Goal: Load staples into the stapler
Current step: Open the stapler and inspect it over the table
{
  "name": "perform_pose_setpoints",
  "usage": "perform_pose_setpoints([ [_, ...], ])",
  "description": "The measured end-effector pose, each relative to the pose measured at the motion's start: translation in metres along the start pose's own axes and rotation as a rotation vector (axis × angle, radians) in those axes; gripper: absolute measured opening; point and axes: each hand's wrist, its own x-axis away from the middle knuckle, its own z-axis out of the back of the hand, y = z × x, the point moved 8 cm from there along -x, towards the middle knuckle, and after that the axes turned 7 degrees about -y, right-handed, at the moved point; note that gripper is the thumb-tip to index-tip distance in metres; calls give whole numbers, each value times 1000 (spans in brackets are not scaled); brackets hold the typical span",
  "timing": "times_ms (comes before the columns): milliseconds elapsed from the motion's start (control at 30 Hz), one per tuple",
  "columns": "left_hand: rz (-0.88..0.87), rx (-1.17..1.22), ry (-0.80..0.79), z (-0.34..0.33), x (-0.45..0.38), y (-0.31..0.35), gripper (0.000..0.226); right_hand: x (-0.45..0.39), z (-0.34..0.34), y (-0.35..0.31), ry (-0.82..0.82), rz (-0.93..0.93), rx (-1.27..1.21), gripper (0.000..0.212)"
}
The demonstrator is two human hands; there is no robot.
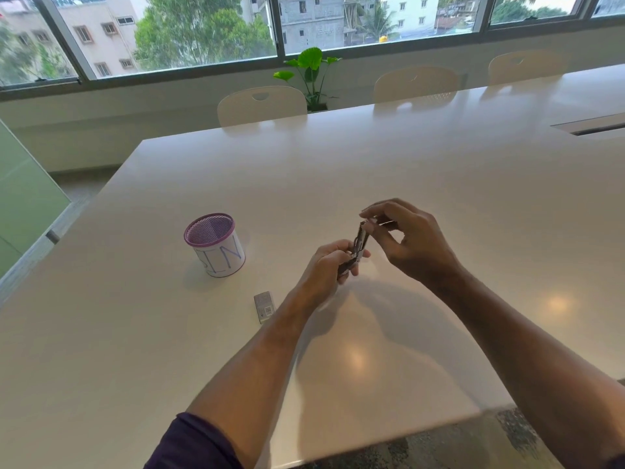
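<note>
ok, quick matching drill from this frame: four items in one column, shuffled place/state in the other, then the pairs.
Items:
1. stapler
2. mesh cup
3. staple box
4. potted plant

Places/states:
A. lying flat on the table by the left forearm
B. held above the table in both hands
C. beyond the table's far edge, under the window
D. standing upright on the table, left of the hands

Pairs: 1-B, 2-D, 3-A, 4-C

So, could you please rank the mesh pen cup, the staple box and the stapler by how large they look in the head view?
1. Mesh pen cup, clearly the largest.
2. Stapler and staple box look close in size; the hands cover part of the stapler, so I would not rank them.
</note>
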Motion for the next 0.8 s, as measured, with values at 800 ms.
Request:
perform_pose_setpoints([
  [800, 29, -317, 109, 0, 0, -3, 30, 4, -23, 24, -207, -109, 123, 50],
])
